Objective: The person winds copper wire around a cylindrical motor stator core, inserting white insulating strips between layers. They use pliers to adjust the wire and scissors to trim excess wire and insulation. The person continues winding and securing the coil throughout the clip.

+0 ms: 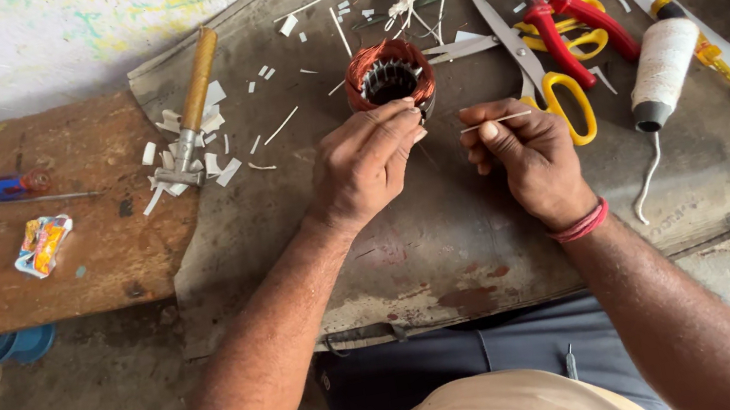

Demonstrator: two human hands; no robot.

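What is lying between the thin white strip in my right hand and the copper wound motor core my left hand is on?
Nothing visible. The right hand pinches the thin white strip, whose free end points across bare mat toward the copper wound core. The left hand rests on the core's near edge, beside that path. The scissors lie behind.
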